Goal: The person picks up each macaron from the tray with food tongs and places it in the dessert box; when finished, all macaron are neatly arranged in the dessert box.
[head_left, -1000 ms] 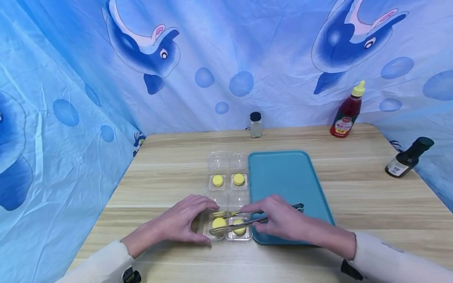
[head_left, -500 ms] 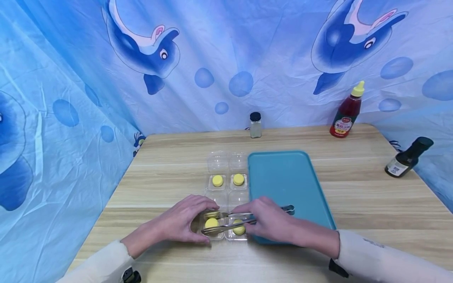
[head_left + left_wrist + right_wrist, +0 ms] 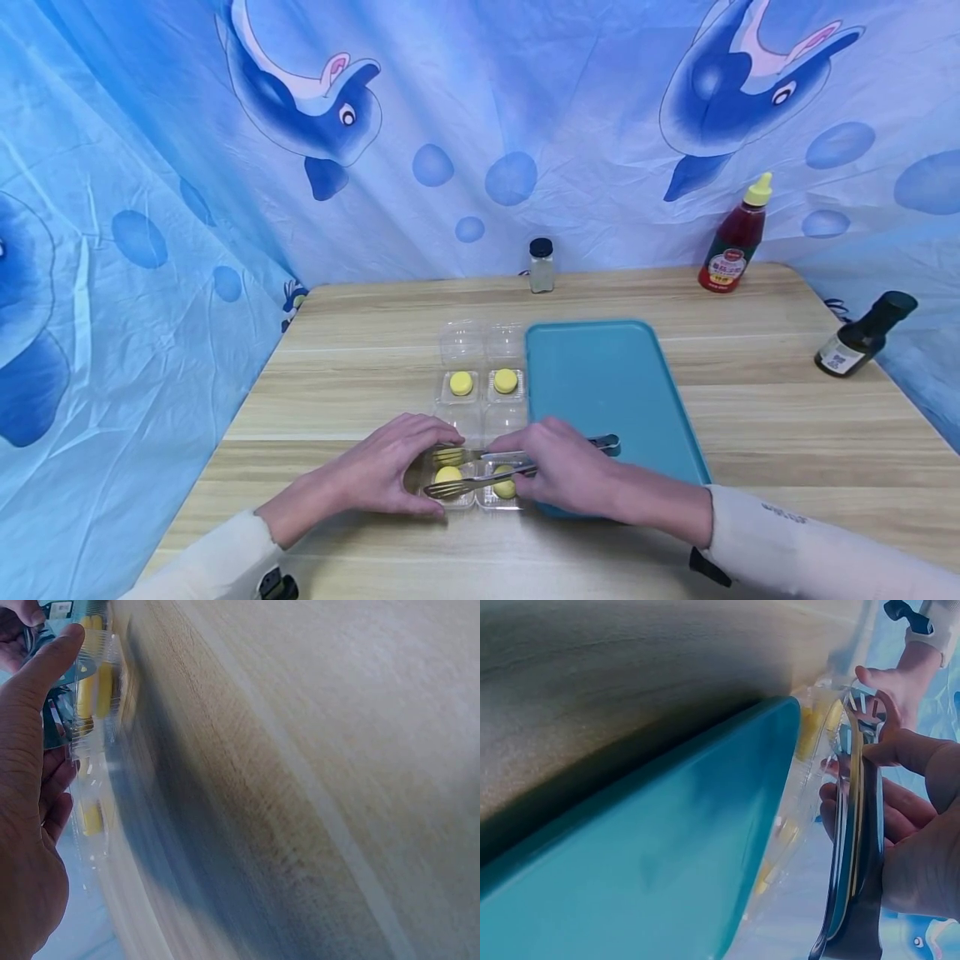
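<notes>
Beside the near-left clear plastic box [image 3: 467, 503], my left hand [image 3: 390, 467] curves its thumb and fingers round the left side, gripping it. That box holds a yellow macaron [image 3: 448, 474]. My right hand [image 3: 566, 471] grips metal tongs [image 3: 386, 275], which point left over the near boxes. Their slotted ends [image 3: 447, 489] stand apart, one on the near side of the macaron and one on its far side. Under the tongs, a second macaron [image 3: 505, 483] sits in the near-right box. Two more macarons, a left one [image 3: 461, 383] and a right one [image 3: 506, 381], sit in the far boxes.
A teal tray [image 3: 600, 375] lies right of the boxes, partly under my right hand. Clear raised lids [image 3: 461, 340] stand behind the far boxes. At the back are a small black-capped jar [image 3: 542, 271] and a red sauce bottle [image 3: 729, 250]; a dark bottle [image 3: 858, 337] stands right.
My right hand has moved left with the tongs, their ends shifting along. The near-left macaron has shifted slightly left in its box. My left hand has stayed in place.
</notes>
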Demonstrator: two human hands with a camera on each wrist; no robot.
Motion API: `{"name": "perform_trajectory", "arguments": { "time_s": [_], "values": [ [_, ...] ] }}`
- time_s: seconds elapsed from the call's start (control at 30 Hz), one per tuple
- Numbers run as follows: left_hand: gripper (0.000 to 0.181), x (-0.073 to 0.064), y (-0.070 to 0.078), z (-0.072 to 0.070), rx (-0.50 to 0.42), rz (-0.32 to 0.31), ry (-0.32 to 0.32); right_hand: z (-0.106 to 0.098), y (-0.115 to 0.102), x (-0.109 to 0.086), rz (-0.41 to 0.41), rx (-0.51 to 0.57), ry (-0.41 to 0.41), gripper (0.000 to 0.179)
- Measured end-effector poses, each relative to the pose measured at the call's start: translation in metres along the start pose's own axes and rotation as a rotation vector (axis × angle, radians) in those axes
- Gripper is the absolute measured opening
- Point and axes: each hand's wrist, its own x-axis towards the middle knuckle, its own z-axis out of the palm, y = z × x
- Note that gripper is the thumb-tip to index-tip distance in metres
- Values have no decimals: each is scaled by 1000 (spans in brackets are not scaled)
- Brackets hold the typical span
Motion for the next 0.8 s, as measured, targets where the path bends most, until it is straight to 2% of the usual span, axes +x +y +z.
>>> {"name": "perform_trajectory", "arguments": {
  "time_s": [0.4,0.8],
  "values": [
    [89,-1,0,1,11,3,3,-8,-7,-2,14,-36,-18,48],
    [89,-1,1,0,10,0,-5,-11,-14,-2,26,-74,-3,48]
  ]
}}
